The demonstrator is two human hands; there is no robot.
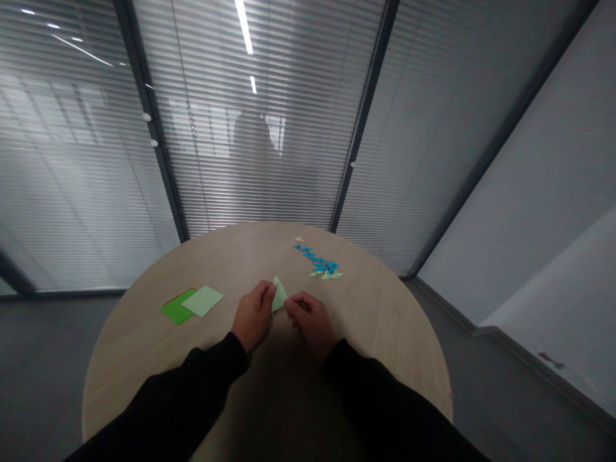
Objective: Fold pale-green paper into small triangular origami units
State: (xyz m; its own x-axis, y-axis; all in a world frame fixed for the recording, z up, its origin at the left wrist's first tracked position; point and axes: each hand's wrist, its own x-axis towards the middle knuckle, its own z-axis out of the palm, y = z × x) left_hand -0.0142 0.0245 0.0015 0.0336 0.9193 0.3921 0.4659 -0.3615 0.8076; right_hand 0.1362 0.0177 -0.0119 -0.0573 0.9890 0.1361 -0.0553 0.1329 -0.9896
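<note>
A pale green piece of folded paper (pixel 278 296) is held up between my two hands over the middle of the round table. My left hand (pixel 254 314) pinches its left side between thumb and fingers. On the right, my right hand (pixel 310 319) has its thumb and forefinger closed at the paper's right corner. Part of the paper is hidden behind the left fingers. Beyond my right hand lies a cluster of small folded blue paper stars (pixel 320 260), with several pale green ones (pixel 332 275) at its near end and a yellow one (pixel 298 239) at its far end.
Left of my hands, a light green paper sheet (pixel 203 301) overlaps a stack of brighter green paper (pixel 178 308) with a red edge showing. The round wooden table (pixel 385 359) stands before glass panels with blinds (pixel 269 186). A white wall (pixel 539 244) rises at the right.
</note>
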